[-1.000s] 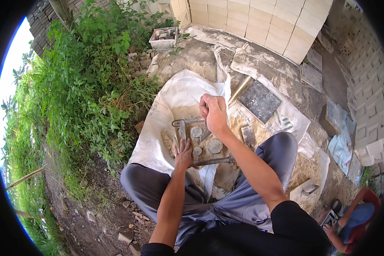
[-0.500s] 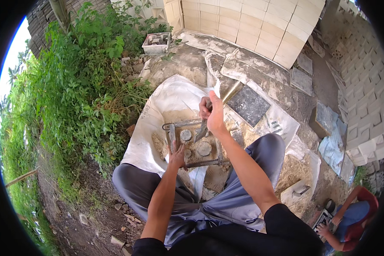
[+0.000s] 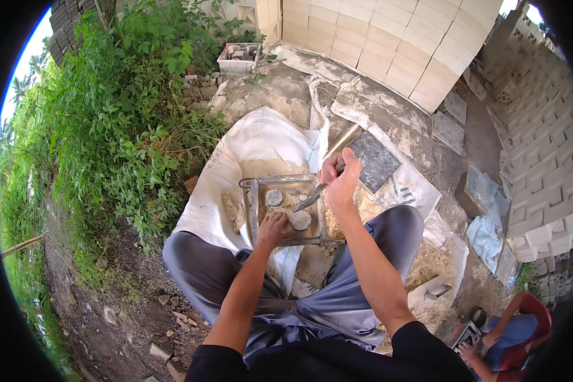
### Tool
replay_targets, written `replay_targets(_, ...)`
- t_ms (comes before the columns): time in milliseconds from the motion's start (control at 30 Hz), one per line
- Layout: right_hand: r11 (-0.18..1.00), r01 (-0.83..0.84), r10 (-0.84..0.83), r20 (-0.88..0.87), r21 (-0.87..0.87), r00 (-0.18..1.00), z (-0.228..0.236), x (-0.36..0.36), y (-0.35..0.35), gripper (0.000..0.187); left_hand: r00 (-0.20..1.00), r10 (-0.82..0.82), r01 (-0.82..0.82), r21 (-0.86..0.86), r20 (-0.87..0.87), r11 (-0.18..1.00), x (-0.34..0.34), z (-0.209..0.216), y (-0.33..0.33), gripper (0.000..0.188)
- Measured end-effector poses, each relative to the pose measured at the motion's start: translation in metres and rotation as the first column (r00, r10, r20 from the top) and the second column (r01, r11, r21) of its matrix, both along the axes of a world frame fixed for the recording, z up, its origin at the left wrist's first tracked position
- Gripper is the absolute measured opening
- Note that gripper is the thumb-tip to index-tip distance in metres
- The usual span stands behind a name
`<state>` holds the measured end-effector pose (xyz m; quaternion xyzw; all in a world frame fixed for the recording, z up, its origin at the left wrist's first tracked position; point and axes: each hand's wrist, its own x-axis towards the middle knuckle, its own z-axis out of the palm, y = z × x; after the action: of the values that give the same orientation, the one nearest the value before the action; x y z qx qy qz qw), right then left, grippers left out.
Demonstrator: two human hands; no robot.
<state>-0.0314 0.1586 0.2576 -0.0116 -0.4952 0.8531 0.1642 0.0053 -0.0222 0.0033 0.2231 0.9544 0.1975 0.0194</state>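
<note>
On a spread white sack [image 3: 197, 207] between my knees lies a square mould frame [image 3: 253, 207] with a loop at its far left corner. Sandy material fills it, and round grey discs sit there: one toward the far left [image 3: 274, 197], a larger one nearer the middle [image 3: 300, 220], and a small one [image 3: 292, 191] at the back. My right hand [image 3: 341, 181] grips a small pointed trowel [image 3: 309, 198], its blade slanting down left over the sand. Inside the frame's near left part, my left hand [image 3: 272, 228] rests with fingers extended downward on the fill; its fingertips are partly hidden.
Right of the frame lies a dark square board [image 3: 377, 162]. A flat tool with a handle [image 3: 437, 291] sits on sand by my right knee. Green plants [image 3: 127, 127] grow left; pale blocks [image 3: 388, 38] are stacked behind. Another person [image 3: 516, 331] works at lower right.
My right hand has come down and right, and the trowel now tilts flatter over the frame. My left hand has shifted from the frame's left side onto the fill inside.
</note>
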Motion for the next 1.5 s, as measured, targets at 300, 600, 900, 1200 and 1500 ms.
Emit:
replay_targets(300, 0.995, -0.099, 0.099, 0.073, -0.005, 0.992, -0.049, -0.01, -0.012, 0.048, 1.0, 0.028, -0.028, 0.024, 0.006, 0.999, -0.016, 0.003, 0.003, 0.032)
replay_targets(600, 0.975, -0.212, 0.206, 0.095, 0.06, 0.974, -0.046, -0.008, -0.02, 0.049, 0.974, 0.172, -0.191, 0.128, 0.146, 0.973, -0.028, -0.018, 0.0, 0.018)
replay_targets(900, 0.987, -0.158, 0.155, 0.09, 0.029, 0.984, -0.055, -0.026, 0.005, 0.059, 0.982, 0.101, -0.115, -0.082, -0.161, 0.99, -0.073, 0.017, 0.021, 0.06)
replay_targets(1200, 0.987, -0.159, 0.161, 0.05, -0.037, 0.986, -0.06, -0.023, 0.01, 0.055, 0.955, -0.243, 0.17, -0.357, -0.17, 0.918, -0.065, -0.001, 0.007, 0.031)
replay_targets(1500, 0.988, -0.155, 0.156, 0.06, -0.03, 0.986, -0.06, -0.024, 0.006, 0.057, 0.978, -0.191, 0.164, -0.261, -0.082, 0.951, -0.092, 0.019, 0.027, 0.06)
